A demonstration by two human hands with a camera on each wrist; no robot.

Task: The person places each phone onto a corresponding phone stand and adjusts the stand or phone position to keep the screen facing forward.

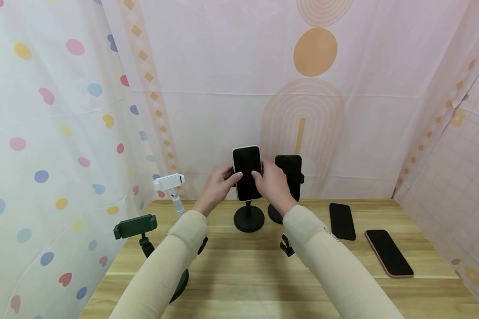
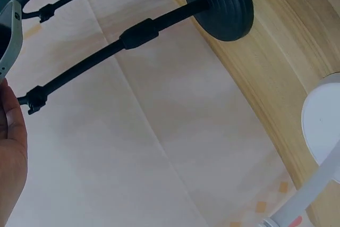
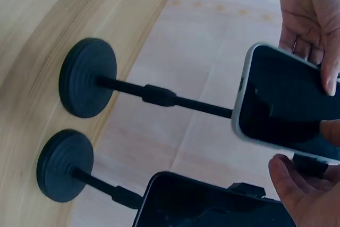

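A phone in a white case (image 1: 247, 173) stands upright, dark screen toward me, at the clamp of a black stand (image 1: 249, 220). My left hand (image 1: 228, 176) grips its left edge, thumb on the screen. My right hand (image 1: 260, 175) grips its right edge. In the right wrist view the phone (image 3: 289, 102) sits between the left hand's fingers (image 3: 313, 19) above and my right thumb (image 3: 295, 182) below. In the left wrist view only the phone's edge (image 2: 10, 41) and my palm (image 2: 11, 147) show.
A second dark phone (image 1: 289, 175) is clamped on another black stand (image 1: 276, 215) just to the right. Two phones (image 1: 342, 220) (image 1: 389, 252) lie flat on the wooden table (image 1: 243, 274) at right. A white holder (image 1: 169, 181) and a green holder (image 1: 135, 226) stand at left. Curtains close in the sides.
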